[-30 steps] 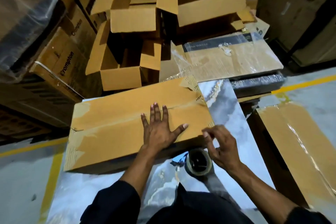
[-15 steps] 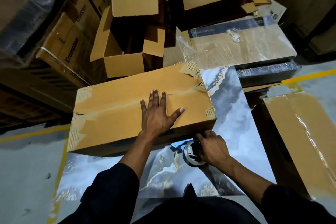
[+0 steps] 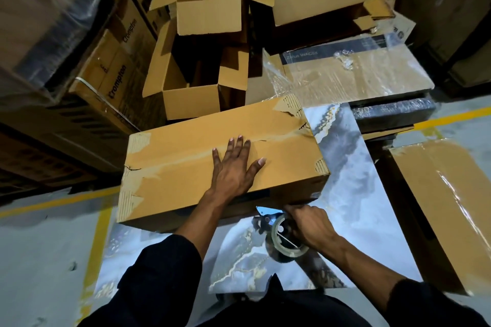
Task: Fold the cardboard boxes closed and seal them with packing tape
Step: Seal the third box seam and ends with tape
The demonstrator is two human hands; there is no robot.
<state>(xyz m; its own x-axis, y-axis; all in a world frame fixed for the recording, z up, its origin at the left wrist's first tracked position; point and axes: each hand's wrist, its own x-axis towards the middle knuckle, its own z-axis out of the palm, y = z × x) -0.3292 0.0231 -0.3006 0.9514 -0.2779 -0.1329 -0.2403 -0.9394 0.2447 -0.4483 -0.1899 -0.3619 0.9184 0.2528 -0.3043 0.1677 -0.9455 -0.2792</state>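
A closed brown cardboard box (image 3: 186,162) lies on a marble-patterned slab (image 3: 342,175), its top seam showing old tape marks. My left hand (image 3: 233,167) presses flat on the box top with fingers spread. Just below the box's near right edge, my right hand (image 3: 309,225) grips a tape dispenser with a roll of clear packing tape (image 3: 281,239). The dispenser's blade end touches the box's near side wall.
Several open empty cardboard boxes (image 3: 191,95) are stacked behind the closed box. A plastic-wrapped flat package (image 3: 353,74) lies at the back right. A taped box (image 3: 446,199) sits at the right. Printed cartons (image 3: 111,79) are piled on the left. Yellow lines cross the grey floor.
My right hand dropped from beside the box onto the tape dispenser, took hold of it and brought it against the box's near side. My left hand stayed flat on the top.
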